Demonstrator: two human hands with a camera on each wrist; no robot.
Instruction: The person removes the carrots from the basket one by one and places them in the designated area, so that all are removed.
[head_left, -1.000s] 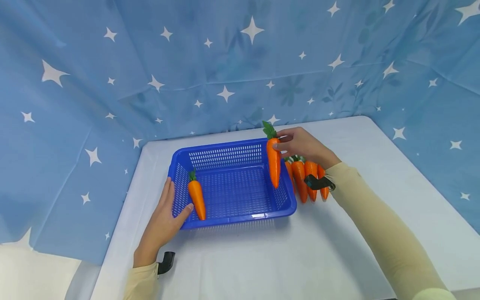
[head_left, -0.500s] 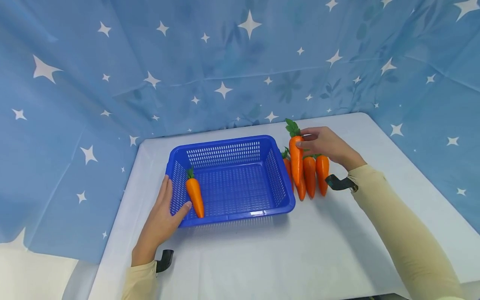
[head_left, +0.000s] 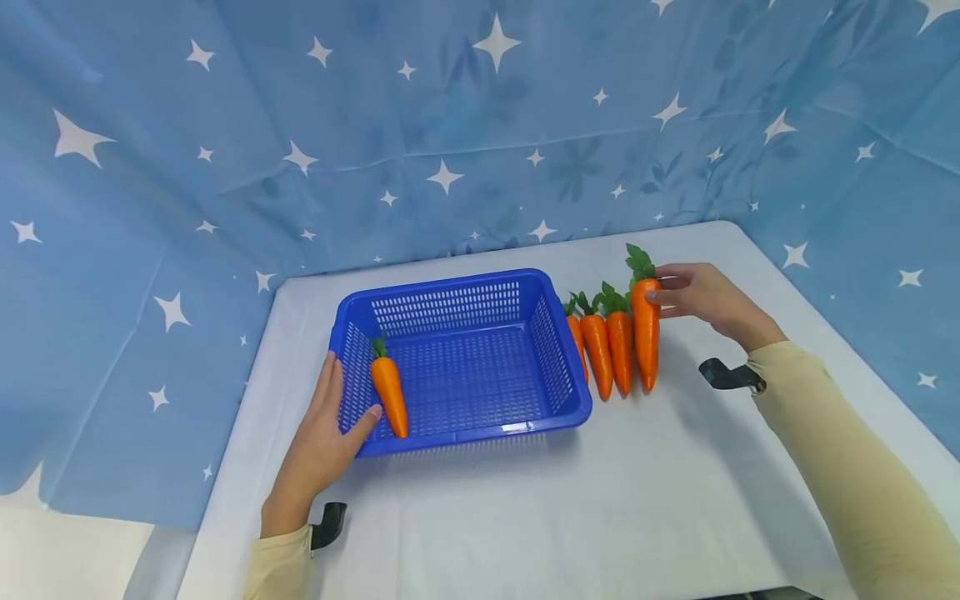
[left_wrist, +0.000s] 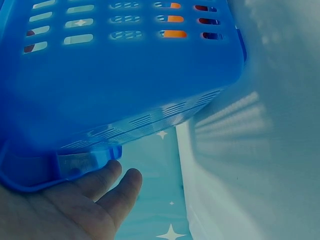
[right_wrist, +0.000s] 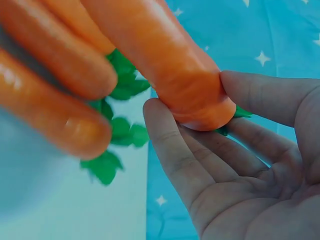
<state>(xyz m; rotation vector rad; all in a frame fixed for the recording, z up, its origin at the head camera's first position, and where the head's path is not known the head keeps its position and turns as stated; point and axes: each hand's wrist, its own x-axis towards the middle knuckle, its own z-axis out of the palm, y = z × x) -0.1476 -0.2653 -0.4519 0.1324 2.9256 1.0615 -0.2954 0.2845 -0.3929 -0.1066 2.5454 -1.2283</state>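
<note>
My right hand [head_left: 711, 298] pinches an orange carrot [head_left: 646, 337] with green leaves near its top, thumb on one side and fingers on the other. In the head view the carrot hangs leaf-end up at the right end of a row of similar carrots [head_left: 597, 354]. What lies directly behind it is hidden. My left hand [head_left: 315, 454] rests at the near left corner of a blue plastic basket [head_left: 480, 432], fingers along the outer side and thumb over the rim. The left wrist view shows straight fingers [left_wrist: 125, 192] touching the rim. Another carrot [head_left: 389, 392] lies inside the basket at the left.
The basket and row of carrots sit on a white-covered table [head_left: 525, 517]; the leftmost carrot is partly hidden by the basket's right wall. A blue curtain [head_left: 375, 125] with white stars hangs behind and beside the table.
My right hand has carried the held carrot rightward, from above the basket's right side, past the row, to its right end. My left hand stays at the basket.
</note>
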